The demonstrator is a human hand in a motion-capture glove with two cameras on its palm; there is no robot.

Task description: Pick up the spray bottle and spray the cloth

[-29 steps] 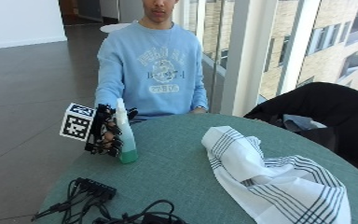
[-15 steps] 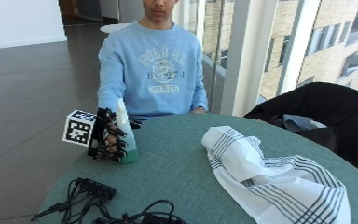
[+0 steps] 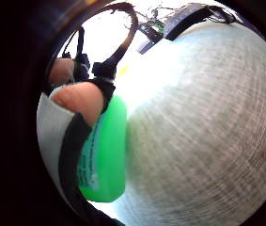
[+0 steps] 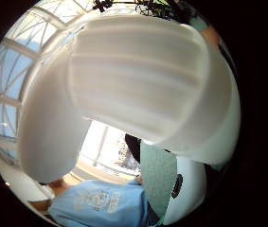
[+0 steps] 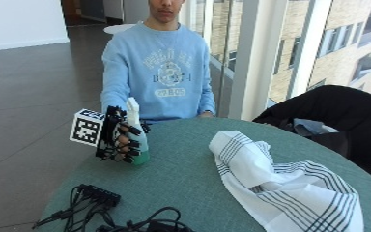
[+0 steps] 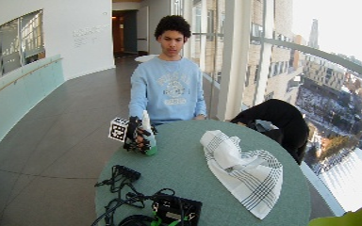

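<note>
Spray bottle (image 5: 136, 138): upright near the table (image 5: 192, 188) edge, green base on or just above the top, well apart from the cloth (image 5: 272, 186).
Right hand (image 5: 122, 137): fingers curled round the bottle body.
Risks: nozzle direction unclear, so spray may miss the cloth; cables (image 5: 102, 212) just beside could catch spray.

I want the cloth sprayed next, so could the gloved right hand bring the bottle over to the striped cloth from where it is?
Probably yes. The right hand grips the spray bottle upright, and only bare green table lies between it and the striped cloth. The cables lie nearer the camera, off that path.
</note>
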